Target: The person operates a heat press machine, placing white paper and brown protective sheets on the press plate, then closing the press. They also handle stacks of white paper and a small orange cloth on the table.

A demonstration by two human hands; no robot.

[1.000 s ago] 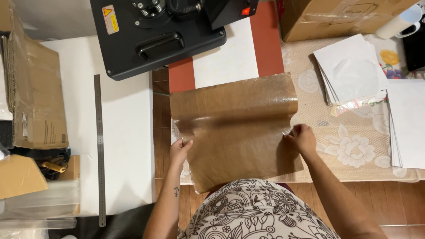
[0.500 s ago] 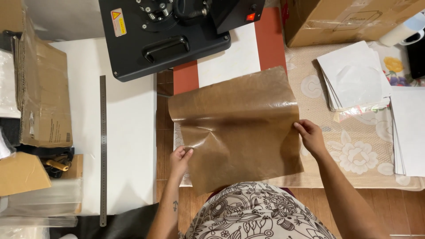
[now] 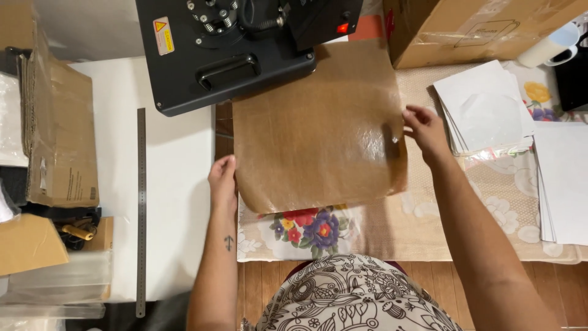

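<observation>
A large brown translucent sheet (image 3: 318,129) lies spread in front of me, its far edge under the black heat press (image 3: 226,49). My left hand (image 3: 223,181) holds the sheet's near left edge. My right hand (image 3: 425,132) pinches its right edge, fingers on the glossy surface. The sheet's near edge curls up slightly over a floral tablecloth (image 3: 312,230).
A long metal ruler (image 3: 141,208) lies on the white surface at left. Flattened cardboard (image 3: 64,141) leans at far left. A stack of white sheets (image 3: 484,107) and a cardboard box (image 3: 478,27) sit at right. More white paper (image 3: 563,178) lies far right.
Both hands have pushed the brown sheet away from me, toward the press. It now lies flatter and covers the white and red area under the press; the floral cloth shows at its near edge.
</observation>
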